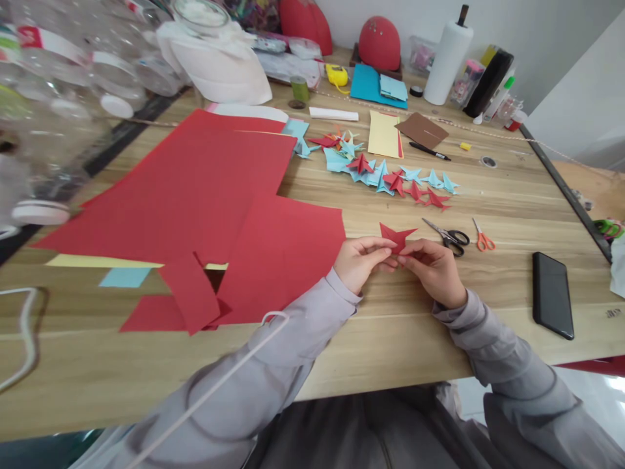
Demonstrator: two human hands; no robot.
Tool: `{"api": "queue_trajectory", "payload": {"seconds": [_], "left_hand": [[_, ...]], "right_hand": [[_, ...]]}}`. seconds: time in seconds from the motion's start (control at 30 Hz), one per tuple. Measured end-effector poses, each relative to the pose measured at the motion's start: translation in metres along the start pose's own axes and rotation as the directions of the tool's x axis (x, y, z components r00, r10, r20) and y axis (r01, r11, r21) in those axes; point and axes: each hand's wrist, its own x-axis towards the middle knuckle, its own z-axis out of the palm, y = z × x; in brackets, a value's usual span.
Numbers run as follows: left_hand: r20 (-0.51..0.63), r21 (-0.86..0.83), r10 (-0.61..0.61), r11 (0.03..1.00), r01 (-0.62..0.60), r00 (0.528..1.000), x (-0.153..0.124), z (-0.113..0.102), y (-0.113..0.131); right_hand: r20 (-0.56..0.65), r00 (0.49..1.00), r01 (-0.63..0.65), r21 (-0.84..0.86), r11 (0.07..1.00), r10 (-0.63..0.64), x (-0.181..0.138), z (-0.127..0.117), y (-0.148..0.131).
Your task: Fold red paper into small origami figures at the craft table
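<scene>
Between my two hands is a small folded red paper piece (398,238), with pointed tips that stick up to the left and right. My left hand (362,262) pinches its left lower side between thumb and fingers. From the other side, my right hand (434,268) pinches the lower right edge. The fingertips hide the bottom of the fold. Black-handled scissors (454,238) lie just beyond my right hand, with small orange scissors (482,236) beside them. Farther back, folded red and light blue paper shapes (383,176) lie in a loose row.
Large red paper sheets (205,189) cover the table's left part, with red strips (190,296) at their near edge. A black phone (553,294) lies at the right. Plastic bottles (53,98) crowd the far left. Yellow paper (384,133) and a pen (430,151) lie toward the back.
</scene>
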Motion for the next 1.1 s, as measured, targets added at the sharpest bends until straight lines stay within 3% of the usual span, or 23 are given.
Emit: {"api": "queue_trajectory", "payload": {"seconds": [0.3, 0.43, 0.57, 0.87, 1.1], "left_hand": [[-0.084, 0.003, 0.042, 0.999, -0.042, 0.996, 0.0036, -0.0005, -0.0033], [-0.110, -0.003, 0.078, 0.997, -0.079, 0.991, 0.0029, 0.0000, -0.0042], [-0.146, 0.086, 0.162, 0.985, -0.151, 0.976, 0.0007, 0.0009, -0.0031], [-0.049, 0.218, 0.192, 0.960, -0.177, 0.980, -0.0009, 0.0012, -0.0009], [-0.084, 0.339, 0.241, 0.919, -0.199, 0.967, -0.0013, 0.0001, -0.0011]], "right_hand": [[0.042, 0.996, 0.082, -0.086, 0.993, -0.078, -0.0013, -0.0042, 0.0074], [0.006, 0.992, 0.128, -0.157, 0.979, -0.129, -0.0017, -0.0045, 0.0064], [-0.032, 0.991, 0.129, -0.118, 0.985, -0.134, -0.0016, -0.0026, 0.0015], [-0.055, 0.998, 0.005, -0.017, 1.000, -0.006, 0.0001, -0.0035, -0.0014], [0.031, 0.989, 0.145, -0.194, 0.970, -0.141, 0.0000, -0.0054, 0.0010]]}}
